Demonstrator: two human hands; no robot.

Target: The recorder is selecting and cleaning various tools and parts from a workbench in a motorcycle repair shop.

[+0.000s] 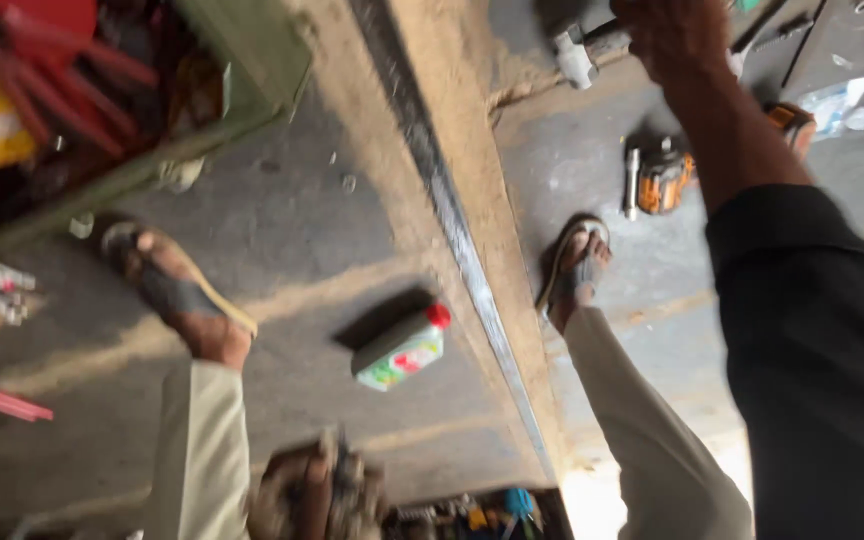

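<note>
A long wooden plank with a metal strip runs from twelve to six o'clock. A white plastic bottle with a red cap lies at its nine o'clock; an orange-and-black power drill at its three o'clock.

This is a workshop with a dusty grey concrete floor. An orange-and-black power tool, a metal-headed hammer and a long steel strip lie about, beside a green rack of red tools.
</note>
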